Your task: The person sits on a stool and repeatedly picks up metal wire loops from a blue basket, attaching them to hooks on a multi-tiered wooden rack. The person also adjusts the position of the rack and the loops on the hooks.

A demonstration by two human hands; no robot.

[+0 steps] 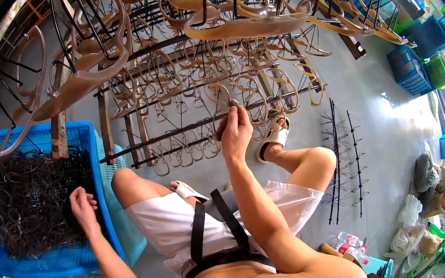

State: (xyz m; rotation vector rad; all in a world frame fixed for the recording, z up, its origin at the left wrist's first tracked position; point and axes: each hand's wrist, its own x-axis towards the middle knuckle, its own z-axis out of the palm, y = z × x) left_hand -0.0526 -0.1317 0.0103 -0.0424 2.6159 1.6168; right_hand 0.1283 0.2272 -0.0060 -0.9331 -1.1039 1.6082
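Observation:
My right hand (235,130) is raised at a metal rod (163,140) on a rack. Its fingers are pinched on the lower edge of a translucent brown eyeglass frame (218,91), and part of the grip is hidden. Rows of similar frames hang from rods behind it. My left hand (84,208) hovers at the right inner side of a blue plastic basket (53,271), its fingers loosely bent and apart. Below it, a tangled heap of dark, thin, looped pieces (32,202) fills the basket; their exact kind is unclear.
Larger-looking brown frames (252,26) hang close overhead on black wire hooks. Spare rods with hooks (337,163) lie on the grey floor at right. Bottles (351,246), plastic bags (409,212) and stacked blue crates (409,70) stand farther right. A pale teal basket (127,232) supports the blue one.

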